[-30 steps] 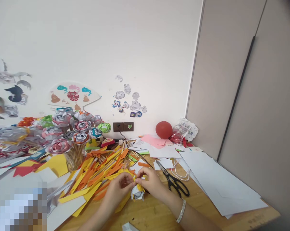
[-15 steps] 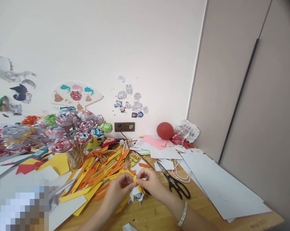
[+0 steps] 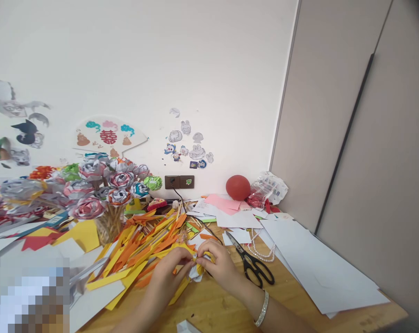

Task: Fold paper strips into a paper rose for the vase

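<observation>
Both my hands meet over the wooden table (image 3: 226, 300), fingers pinched together at one spot. Between them is a paper flower (image 3: 196, 273) of white and yellow folded paper, its bloom pointing down toward me and partly hidden behind my fingers. My left hand (image 3: 172, 266) grips it from the left with thumb and fingertips. My right hand (image 3: 216, 261) closes round its yellow part from the right; a sparkling bracelet (image 3: 262, 309) circles that wrist. Right of my hands lie black-handled scissors (image 3: 254, 266), their blades pointing away from me.
Yellow and orange paper strips (image 3: 136, 249) heap left of my hands. Behind them stand finished-looking paper roses (image 3: 121, 179) on stems. White sheets (image 3: 320, 263), a bead string (image 3: 261, 253) and a red balloon (image 3: 238, 187) lie to the right. A black cord (image 3: 183, 203) runs from the wall socket.
The paper flower has tilted and moved slightly, so less of its white bloom shows below my fingers. My hands have shifted a little around it, staying pinched.
</observation>
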`<state>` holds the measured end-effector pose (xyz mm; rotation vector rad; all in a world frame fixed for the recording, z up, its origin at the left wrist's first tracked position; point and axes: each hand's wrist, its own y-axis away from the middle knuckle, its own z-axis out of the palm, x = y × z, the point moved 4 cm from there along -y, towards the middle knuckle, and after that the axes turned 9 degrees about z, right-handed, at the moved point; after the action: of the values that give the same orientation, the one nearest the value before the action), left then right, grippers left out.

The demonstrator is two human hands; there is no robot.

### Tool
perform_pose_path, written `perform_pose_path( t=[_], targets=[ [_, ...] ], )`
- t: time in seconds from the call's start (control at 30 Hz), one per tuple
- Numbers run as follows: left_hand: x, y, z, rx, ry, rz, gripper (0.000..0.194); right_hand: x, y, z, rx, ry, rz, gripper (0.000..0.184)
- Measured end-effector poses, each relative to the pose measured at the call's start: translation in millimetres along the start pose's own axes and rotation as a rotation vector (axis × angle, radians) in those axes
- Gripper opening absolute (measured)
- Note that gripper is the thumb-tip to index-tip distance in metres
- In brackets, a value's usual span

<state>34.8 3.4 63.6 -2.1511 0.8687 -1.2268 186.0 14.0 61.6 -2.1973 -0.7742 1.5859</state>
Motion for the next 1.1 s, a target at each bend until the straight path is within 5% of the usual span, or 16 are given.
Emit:
perform_pose_path(
  t=[0.17,0.33,0.8,1.1],
  targets=[
    [2.4,0.0,0.2,-0.013,-0.031,0.081,0.010,2.8,0.4,0.6,-0.007,-0.031,0.012,0.007],
    [-0.9,-3.8,1.8,-0.062,0.085,-0.114,0.009,6.9,0.1,2.6,-0.025,-0.073,0.074,0.006],
    [-29.5,2.5,23.0,-0.180,0.439,-0.469,0.036,48.4,1.7,14.7,-0.170,-0.216,0.564,0.022],
    [-48.3,9.6,36.5,-0.197,0.565,-0.570,0.046,50.9,0.2,12.8,-0.156,-0.125,0.539,0.011]
  ],
)
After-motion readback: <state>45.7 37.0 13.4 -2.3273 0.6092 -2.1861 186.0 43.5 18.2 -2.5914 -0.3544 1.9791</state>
